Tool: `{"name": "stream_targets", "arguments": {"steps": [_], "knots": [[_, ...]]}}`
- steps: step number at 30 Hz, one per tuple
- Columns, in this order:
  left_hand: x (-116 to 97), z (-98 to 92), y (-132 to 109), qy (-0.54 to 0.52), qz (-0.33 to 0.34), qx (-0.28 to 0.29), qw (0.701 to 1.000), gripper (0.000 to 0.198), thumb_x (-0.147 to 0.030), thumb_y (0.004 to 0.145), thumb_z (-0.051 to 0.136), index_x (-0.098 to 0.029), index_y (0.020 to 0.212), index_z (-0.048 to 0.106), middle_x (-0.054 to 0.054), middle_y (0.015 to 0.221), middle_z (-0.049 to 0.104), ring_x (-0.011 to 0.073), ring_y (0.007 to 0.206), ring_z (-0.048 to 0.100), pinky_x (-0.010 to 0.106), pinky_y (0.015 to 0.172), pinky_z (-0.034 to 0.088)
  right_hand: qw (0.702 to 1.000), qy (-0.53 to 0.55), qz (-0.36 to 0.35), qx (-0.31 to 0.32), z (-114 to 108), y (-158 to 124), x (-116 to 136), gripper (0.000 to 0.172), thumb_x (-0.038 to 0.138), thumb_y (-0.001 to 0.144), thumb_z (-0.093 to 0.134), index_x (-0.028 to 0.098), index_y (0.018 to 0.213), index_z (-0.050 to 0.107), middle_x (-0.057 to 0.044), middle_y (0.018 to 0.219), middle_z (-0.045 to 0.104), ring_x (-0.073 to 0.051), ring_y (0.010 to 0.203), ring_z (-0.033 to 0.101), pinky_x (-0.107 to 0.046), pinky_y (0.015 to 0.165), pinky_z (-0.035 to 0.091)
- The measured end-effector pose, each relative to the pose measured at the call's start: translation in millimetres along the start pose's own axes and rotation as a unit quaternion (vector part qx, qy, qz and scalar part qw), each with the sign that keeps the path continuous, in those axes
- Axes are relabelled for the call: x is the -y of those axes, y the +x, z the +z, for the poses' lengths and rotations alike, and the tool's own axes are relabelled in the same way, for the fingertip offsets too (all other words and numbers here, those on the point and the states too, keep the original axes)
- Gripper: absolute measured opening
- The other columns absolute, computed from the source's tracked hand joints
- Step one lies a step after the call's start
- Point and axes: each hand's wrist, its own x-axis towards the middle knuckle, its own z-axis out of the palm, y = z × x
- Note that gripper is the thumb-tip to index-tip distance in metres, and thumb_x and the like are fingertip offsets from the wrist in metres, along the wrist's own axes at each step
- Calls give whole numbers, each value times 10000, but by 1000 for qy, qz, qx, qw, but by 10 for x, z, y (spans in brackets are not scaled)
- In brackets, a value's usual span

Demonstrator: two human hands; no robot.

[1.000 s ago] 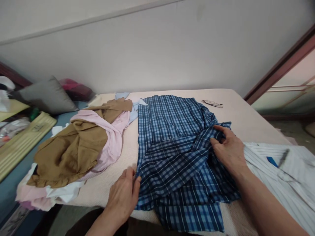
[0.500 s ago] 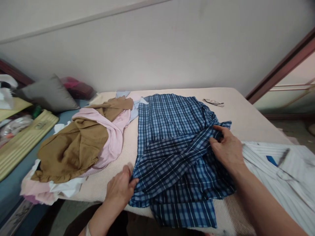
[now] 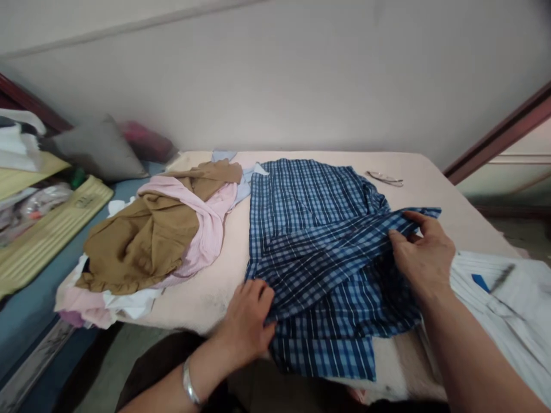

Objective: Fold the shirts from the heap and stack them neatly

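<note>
Head view: right hand (image 3: 424, 255) has pulled its pinched part of blue plaid garment (image 3: 312, 198) farther right, left hand (image 3: 249, 318) grips near-left edge, fabric seemingly straighter between.

A bench (image 3: 447, 209) with a pale covering carries several garments. A blue plaid garment (image 3: 307, 198) lies across its middle, partly spread and partly bunched, with its near end drooping past the front edge. To the left rests a heap of clothes (image 3: 142, 241) (tan cloth (image 3: 215, 172) on top, pink cloth (image 3: 210, 229) and white cloth (image 3: 133, 304) beneath), also overhanging the front. Glasses (image 3: 390, 182) lie near the far right corner; a white striped garment (image 3: 491, 310) covers the near right side.
</note>
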Motion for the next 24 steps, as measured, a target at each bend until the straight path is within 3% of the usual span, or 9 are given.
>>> {"name": "stream_targets", "arguments": {"steps": [4,7,10,15,20,22,24], "knots": [[394,-291,64,-129,-96,-28,987,304,-401,814,698,-215,1005,553,39,976,623,215,900,583,354,817,465,1000,1,-10,20,71,8,-89,552,300,700,666,233,1248,664,0,740,666,-196,621,620,-367,722,537],[556,-424,41,-155,-140,60,976,316,-519,856,630,-214,883,549,-9,762,608,172,700,554,301,663,419,1000,9,-6,24,90,-12,-74,565,287,686,667,235,1249,664,11,705,655,-179,560,591,-346,668,528],[478,-449,-17,-148,-133,143,969,401,-558,750,732,-212,847,555,-18,763,611,162,676,533,277,589,359,1000,17,-8,13,56,-17,-21,573,273,681,667,218,1251,667,-19,783,687,-173,576,596,-340,678,527],[305,-417,-45,-101,-103,190,971,441,-505,634,824,-214,830,557,-18,810,600,171,715,536,277,598,345,999,26,2,-20,-55,49,5,609,243,666,664,146,1267,653,-96,927,712,-172,584,608,-325,647,523],[408,-353,-41,-88,-147,144,975,314,-521,893,578,-214,838,547,10,802,622,183,739,573,289,644,378,998,16,-27,-50,-66,106,-89,624,256,644,663,144,1258,661,-98,970,720,-196,636,642,-357,706,540],[438,-303,-40,-92,-169,154,969,318,-491,956,483,-209,826,549,22,766,626,182,714,591,289,638,393,999,20,-24,-39,-39,98,-101,631,266,645,667,150,1265,659,-87,940,720,-188,619,632,-353,705,538],[431,-243,-36,-105,-189,177,960,288,-455,949,506,-208,808,551,21,718,624,176,663,603,280,607,398,999,24,-19,-25,-11,79,-89,631,275,653,670,151,1272,655,-86,939,719,-173,600,613,-344,698,534]]}}
